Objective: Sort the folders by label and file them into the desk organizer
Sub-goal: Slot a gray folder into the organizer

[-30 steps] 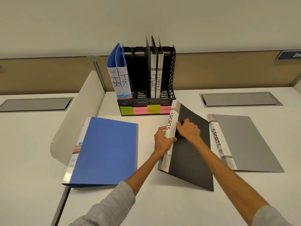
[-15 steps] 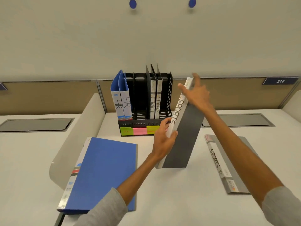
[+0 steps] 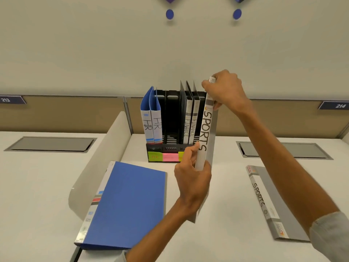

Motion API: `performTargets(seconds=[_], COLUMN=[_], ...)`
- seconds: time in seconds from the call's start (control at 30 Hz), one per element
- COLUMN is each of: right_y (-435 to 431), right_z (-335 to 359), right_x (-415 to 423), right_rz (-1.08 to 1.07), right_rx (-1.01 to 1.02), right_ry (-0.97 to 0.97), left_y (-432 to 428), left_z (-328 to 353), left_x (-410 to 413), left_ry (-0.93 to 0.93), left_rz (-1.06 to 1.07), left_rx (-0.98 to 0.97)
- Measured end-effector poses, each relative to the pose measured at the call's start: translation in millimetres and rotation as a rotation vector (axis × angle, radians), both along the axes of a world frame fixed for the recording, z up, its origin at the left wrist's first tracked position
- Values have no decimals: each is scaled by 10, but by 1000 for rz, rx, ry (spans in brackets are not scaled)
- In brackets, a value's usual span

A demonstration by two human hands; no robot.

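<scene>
The SPORTS folder (image 3: 205,133) stands almost upright in the air, its white spine turned to the person, just in front of the right end of the organizer (image 3: 164,148). If it touches the organizer, I cannot tell. Two hands hold it. The left hand (image 3: 190,178) grips the lower part of the spine, and its fingers (image 3: 192,152) are curled tight around the edge. The right hand (image 3: 224,89) grips the top end, and its fingers (image 3: 209,87) are closed over the corner.

The organizer is black, has several upright compartments, and stands near the back edge of the table (image 3: 226,233). In the leftmost compartment stand two blue HR folders (image 3: 152,125). Further to the right stand two dark FINANCE folders (image 3: 190,120), just beside the held folder. On the front of the organizer three sticky notes show: one green (image 3: 155,156), one pink (image 3: 170,157) and one yellow (image 3: 181,155), the last partly hidden behind the left hand.

Two more folders lie flat on the table. The blue folder (image 3: 128,203) lies toward the front left. The second SPORTS folder (image 3: 279,201), grey, lies toward the right edge, well apart from the blue one.

In all there are seven folders: two SPORTS, two HR, two FINANCE and one blue whose label I cannot read.
</scene>
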State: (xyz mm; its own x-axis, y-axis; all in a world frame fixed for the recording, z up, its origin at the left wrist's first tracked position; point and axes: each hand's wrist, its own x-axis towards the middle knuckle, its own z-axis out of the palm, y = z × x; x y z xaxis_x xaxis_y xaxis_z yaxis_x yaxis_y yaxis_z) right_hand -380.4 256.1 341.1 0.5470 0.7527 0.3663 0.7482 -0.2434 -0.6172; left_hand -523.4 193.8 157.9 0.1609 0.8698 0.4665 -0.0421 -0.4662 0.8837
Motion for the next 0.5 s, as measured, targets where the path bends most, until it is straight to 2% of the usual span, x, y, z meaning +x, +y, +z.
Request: performTargets(seconds=[0.2,0.33,0.5], right_y=[167,298,424], right_z=[-24,-22,38], right_x=[-263,-454,-631], right_rz=[190,281,322], right_rx=[-244,-224,-159], right_ry=[111,150,117], left_y=[-72,22,115], left_z=[-120,-123,-13], left_x=[-432,-565,-648], left_ry=[50,90,37], left_rz=[47,128,142], left_rx=[-45,-17,-22])
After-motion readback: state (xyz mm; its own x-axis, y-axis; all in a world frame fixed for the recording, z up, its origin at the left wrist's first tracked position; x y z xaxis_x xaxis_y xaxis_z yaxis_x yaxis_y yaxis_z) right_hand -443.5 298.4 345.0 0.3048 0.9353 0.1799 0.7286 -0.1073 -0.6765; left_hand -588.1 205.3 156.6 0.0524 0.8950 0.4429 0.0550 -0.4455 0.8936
